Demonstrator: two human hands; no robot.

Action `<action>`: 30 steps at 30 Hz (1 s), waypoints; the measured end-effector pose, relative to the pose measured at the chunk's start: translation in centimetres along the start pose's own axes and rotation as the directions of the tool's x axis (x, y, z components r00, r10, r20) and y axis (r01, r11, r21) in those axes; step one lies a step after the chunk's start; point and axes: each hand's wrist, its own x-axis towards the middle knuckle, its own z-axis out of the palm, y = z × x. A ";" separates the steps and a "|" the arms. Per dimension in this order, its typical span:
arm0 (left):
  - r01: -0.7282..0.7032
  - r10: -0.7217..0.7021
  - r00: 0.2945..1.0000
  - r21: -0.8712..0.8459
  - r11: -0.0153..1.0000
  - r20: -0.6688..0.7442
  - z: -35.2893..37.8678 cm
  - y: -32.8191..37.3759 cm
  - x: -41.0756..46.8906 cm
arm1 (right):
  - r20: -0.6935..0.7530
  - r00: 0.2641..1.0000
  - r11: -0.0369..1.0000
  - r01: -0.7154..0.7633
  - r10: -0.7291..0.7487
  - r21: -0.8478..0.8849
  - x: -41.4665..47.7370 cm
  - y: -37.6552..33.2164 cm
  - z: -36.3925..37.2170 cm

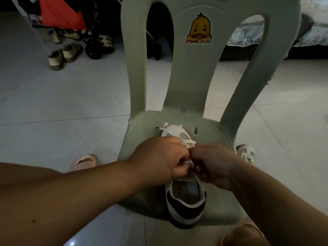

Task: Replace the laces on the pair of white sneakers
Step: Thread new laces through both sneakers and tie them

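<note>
Working the lace (174,135) at the sneaker (185,196) lower center, left hand (159,158) and right hand (215,166) both pinching it; next probably needs a snug pull.

Both forearms are bare to the frame edge, no sleeves showing; the left hand (159,160) and right hand (214,166) wear no gloves.

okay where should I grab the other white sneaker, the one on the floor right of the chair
Take the second sneaker by its near, collar end, coming from above on the right hand's side. The chair seat edge crowds its left side, and only part of it shows.
</note>
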 end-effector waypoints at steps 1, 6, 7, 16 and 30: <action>-0.041 0.042 0.999 -0.006 0.999 0.004 0.0 -0.1 -0.1 | 0.008 1.000 0.999 -0.006 0.006 -0.034 0.0 -0.2 0.0; -0.068 0.066 0.993 0.010 0.998 0.097 -0.2 -0.6 -0.4 | -0.032 0.997 0.973 0.063 -0.072 -0.223 0.0 -1.0 0.2; -0.053 0.052 0.991 0.010 0.999 0.122 -0.3 -0.6 -0.4 | -0.049 0.994 0.965 0.085 -0.101 -0.249 0.0 -1.1 0.4; 0.076 -0.065 0.963 -0.032 0.997 0.262 -1.0 -1.5 -0.2 | -0.178 0.915 0.862 0.254 -0.361 -0.440 -0.1 -1.6 -0.9; 0.158 -0.203 0.837 0.131 0.979 0.507 -2.5 -3.3 -0.9 | -0.426 0.890 0.956 0.250 -0.165 0.152 0.4 -1.3 -2.6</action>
